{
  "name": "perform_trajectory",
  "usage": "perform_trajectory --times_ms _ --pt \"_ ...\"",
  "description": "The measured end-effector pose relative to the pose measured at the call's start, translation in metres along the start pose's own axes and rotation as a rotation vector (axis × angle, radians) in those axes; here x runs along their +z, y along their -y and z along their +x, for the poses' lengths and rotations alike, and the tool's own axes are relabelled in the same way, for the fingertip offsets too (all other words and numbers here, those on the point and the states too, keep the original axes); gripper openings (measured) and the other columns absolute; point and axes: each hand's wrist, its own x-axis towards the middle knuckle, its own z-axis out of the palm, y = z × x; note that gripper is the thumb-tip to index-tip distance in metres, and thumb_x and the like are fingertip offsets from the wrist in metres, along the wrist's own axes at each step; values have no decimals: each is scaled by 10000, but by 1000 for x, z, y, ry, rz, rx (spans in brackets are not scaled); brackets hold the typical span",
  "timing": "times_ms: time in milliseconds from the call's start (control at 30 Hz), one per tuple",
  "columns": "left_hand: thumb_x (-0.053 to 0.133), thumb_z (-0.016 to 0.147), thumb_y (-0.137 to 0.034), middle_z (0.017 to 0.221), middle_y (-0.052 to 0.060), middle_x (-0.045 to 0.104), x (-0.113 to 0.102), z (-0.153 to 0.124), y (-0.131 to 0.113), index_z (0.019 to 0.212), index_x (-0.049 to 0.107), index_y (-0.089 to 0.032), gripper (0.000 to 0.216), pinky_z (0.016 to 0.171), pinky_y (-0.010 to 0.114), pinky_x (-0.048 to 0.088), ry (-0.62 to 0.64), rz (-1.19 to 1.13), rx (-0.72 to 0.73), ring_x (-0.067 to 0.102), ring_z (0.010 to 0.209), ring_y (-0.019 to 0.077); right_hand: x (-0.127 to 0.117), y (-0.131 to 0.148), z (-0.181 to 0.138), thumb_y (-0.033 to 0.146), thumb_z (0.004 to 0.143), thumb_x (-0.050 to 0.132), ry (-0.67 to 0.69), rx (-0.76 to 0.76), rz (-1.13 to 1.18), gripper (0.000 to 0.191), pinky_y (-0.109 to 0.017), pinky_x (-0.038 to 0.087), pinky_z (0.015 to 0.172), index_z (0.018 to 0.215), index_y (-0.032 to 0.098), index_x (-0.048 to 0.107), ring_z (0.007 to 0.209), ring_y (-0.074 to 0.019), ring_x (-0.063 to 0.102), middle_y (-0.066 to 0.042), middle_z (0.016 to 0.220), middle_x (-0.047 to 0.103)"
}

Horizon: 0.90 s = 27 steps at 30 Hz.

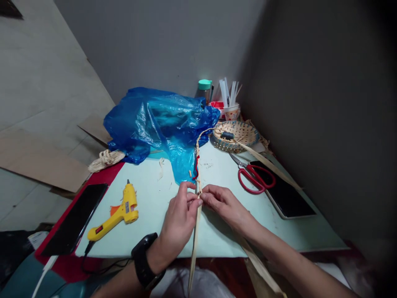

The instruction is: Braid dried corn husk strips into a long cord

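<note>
My left hand, with a black watch on the wrist, pinches a pale flat fibre strip near the front middle of the table. From the other side my right hand closes thumb and finger on the same spot, where the strip looks twisted or knotted. Beyond my fingers it runs on as a narrow braided cord towards a shallow woven basket. Below, the loose tail hangs past the table edge. Another pale strip passes under my right forearm. Red thread lies beside the cord.
A yellow glue gun and a dark phone lie at left. Red-handled scissors rest partly on a dark tablet at right. Behind are a blue plastic bag, a green-lidded jar and a cup of white sticks.
</note>
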Motion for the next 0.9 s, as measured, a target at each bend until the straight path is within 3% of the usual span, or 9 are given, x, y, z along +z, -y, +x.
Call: perform_trajectory --times_ms 100,200,367,467,600,733,833,900 --pt "428 904 -207 778 8 682 -3 -5 0 961 491 -214 85 675 275 423 2 221 74 631 730 170 -1 3 -2 318 891 477 -49 13 -35 244 -222 283 536 708 166 531 584 -98 396 33 607 474" --pt "459 898 -207 707 3 667 -4 -12 -2 846 563 -202 116 612 260 410 -84 359 167 618 647 157 0 7 -4 302 897 467 -66 33 -30 248 -221 304 540 699 167 530 557 -99 432 27 571 522" --pt "472 864 -100 664 19 627 9 -23 -3 805 607 -170 164 581 268 409 -250 586 486 584 608 158 2 7 -5 306 893 482 -66 28 68 232 -217 332 548 726 163 556 562 -102 477 19 584 548" --pt "442 840 -44 666 50 616 22 -26 -2 858 620 -133 200 558 292 412 -246 847 647 567 597 184 0 4 -5 333 891 491 -23 45 169 243 -217 332 529 738 156 557 530 -93 453 24 582 517" --pt "391 816 12 797 134 652 29 -30 -2 994 621 -70 302 634 323 451 -133 1015 714 597 714 223 -3 4 -7 339 869 539 35 45 270 213 -225 374 592 775 150 559 614 -104 482 4 675 556" --pt "478 831 -109 750 92 610 20 -33 -4 895 631 -145 169 661 346 435 70 671 651 557 733 231 -8 10 -10 344 880 525 53 80 354 206 -206 302 499 809 152 533 532 -76 401 1 688 576" --pt "503 852 -191 759 78 582 6 -23 -7 789 593 -165 113 733 357 414 -85 332 393 529 788 222 -11 15 -12 335 896 507 48 65 353 202 -206 228 457 821 149 530 483 -59 307 11 670 567" --pt "501 870 -245 903 89 594 -1 -9 -9 936 589 -161 139 787 350 412 -111 107 162 537 851 210 -13 17 -13 329 907 493 60 45 357 195 -204 239 465 827 155 532 491 -61 321 12 682 567"
